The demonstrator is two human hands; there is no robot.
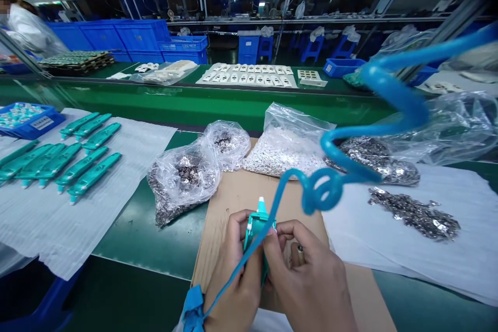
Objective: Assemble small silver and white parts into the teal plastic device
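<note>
Near the front of the cardboard sheet, my left hand [237, 275] is closed around a teal plastic housing [257, 224] with a white tip pointing away from me. My right hand [311, 275] presses its thumb and index finger on the housing's right side. Tucked in the curled fingers of that hand is a thin rod [300, 255] with a metal-looking end; its kind I cannot make out. A blue wrist strap [193, 306] sits on my left wrist, and its coiled cord [324, 192] crosses in front of the housing.
Teal housings [95, 174] lie on white foam at left, by a blue bin [35, 122] of small parts. Beyond the cardboard [229, 197] stand bags of metal pieces [187, 176] and white parts [286, 148]. Loose metal pieces [416, 212] lie right. A person [33, 28] is far left.
</note>
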